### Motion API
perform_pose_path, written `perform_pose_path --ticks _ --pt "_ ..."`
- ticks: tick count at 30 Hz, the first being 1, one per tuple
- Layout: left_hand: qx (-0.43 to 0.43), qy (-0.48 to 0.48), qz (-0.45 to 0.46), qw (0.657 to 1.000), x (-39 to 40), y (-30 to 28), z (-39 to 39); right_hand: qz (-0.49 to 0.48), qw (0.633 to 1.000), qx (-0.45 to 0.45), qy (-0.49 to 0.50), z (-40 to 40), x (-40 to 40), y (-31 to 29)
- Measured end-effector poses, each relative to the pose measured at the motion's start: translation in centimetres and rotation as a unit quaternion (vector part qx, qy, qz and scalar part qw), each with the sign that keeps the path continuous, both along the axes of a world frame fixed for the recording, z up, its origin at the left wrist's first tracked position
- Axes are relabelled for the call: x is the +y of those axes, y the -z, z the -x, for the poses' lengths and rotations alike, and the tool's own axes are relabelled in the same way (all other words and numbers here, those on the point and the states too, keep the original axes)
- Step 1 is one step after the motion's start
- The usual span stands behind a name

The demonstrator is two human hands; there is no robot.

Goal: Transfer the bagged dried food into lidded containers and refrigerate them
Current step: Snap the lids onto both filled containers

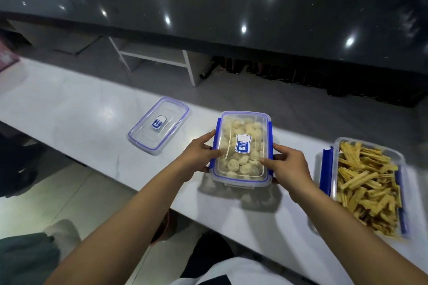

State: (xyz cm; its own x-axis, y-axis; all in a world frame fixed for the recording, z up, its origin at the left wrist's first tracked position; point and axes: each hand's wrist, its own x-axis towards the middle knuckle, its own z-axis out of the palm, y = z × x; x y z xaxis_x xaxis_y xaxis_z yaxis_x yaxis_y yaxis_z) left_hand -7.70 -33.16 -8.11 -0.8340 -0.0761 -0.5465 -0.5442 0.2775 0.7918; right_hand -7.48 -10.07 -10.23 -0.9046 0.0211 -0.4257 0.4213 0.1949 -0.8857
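A long white desk [69,109] runs from the left edge toward the lower right of the frame. Beyond it, across the top, stretches a glossy black counter [208,11]. Under that counter, near the upper middle, stands a white shelf frame [159,58] on the grey floor [231,97].

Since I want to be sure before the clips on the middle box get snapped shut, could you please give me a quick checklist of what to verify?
1. Lid sits on the middle box of pale round pieces: ok.
2. Left hand and right hand hold its long sides: ok.
3. Blue side clips fully snapped: cannot tell.
4. Nothing pokes out under the lid: ok where visible; the sides are hidden by the hands.
5. Right box of yellow strips has a lid on: not ok.
6. Spare lid lies on the white counter within sight: ok.
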Motion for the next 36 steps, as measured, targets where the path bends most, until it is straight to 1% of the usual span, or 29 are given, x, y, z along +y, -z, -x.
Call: perform_pose_path --ticks 4,8,11,13,14,15,17,18,19,21,22,24,25,27,29,30,31,33,36 --pt "-0.008 0.016 0.001 1.0 -0.6 -0.2 1.2 0.015 0.999 -0.004 0.037 0.0 -0.6 0.3" --pt "-0.024 0.035 -0.01 0.999 -1.1 -0.5 3.4 0.022 0.996 0.012 0.08 0.2 -1.8 0.4" --pt "-0.019 0.046 -0.018 0.999 -1.3 -0.8 4.7 0.02 0.995 0.024 0.09 0.5 -2.6 0.3" --pt "-0.009 0.052 -0.025 0.998 -1.3 -0.8 4.9 -0.015 0.996 0.045 0.07 0.4 -2.8 0.1" --pt "0.003 0.051 -0.023 0.998 -1.4 -0.6 4.8 -0.064 0.995 0.063 0.043 0.2 -2.8 0.0" --pt "0.02 0.046 -0.013 0.999 -1.7 -0.2 4.5 -0.136 0.987 0.088 0.006 0.0 -2.8 -0.2" --pt "0.066 0.023 0.024 0.997 -2.8 0.6 3.6 -0.264 0.946 0.178 -0.057 -0.5 -3.3 -0.5" --pt "0.092 0.013 0.048 0.995 -3.8 0.9 3.0 -0.286 0.926 0.233 -0.074 -0.7 -4.0 -1.0" --pt "0.119 0.005 0.073 0.99 -5.0 1.1 2.4 -0.288 0.913 0.275 -0.092 -1.0 -5.1 -1.5" --pt "0.154 0.012 0.16 0.975 -8.7 1.6 1.4 -0.281 0.892 0.319 -0.154 -1.5 -8.1 -1.9" --pt "0.151 0.029 0.224 0.963 -10.9 1.8 1.1 -0.288 0.878 0.329 -0.194 -1.9 -9.9 -1.9" --pt "0.097 0.042 0.342 0.934 -15.2 2.4 0.7 -0.312 0.837 0.359 -0.269 -2.5 -13.5 -0.9" --pt "0.058 0.032 0.38 0.923 -17.0 2.7 0.8 -0.323 0.817 0.368 -0.306 -2.6 -15.3 -0.4" --pt "0.001 0.015 0.402 0.915 -19.8 3.4 1.3 -0.35 0.782 0.352 -0.376 -3.0 -18.8 0.6" --pt "-0.023 0.042 0.397 0.916 -21.1 4.0 2.1 -0.4 0.748 0.287 -0.445 -3.3 -21.3 2.5" --pt "-0.029 0.064 0.392 0.917 -21.4 4.3 2.5 -0.423 0.74 0.257 -0.455 -3.4 -22.0 3.8" --pt "-0.031 0.084 0.386 0.918 -21.5 4.5 2.9 -0.439 0.739 0.246 -0.448 -3.3 -22.5 5.1" --pt "-0.026 0.111 0.381 0.917 -21.6 5.0 3.5 -0.462 0.735 0.25 -0.429 -3.2 -22.8 6.8" --pt "0.005 0.14 0.398 0.906 -21.7 6.1 3.8 -0.479 0.724 0.262 -0.42 -3.1 -22.9 7.9"
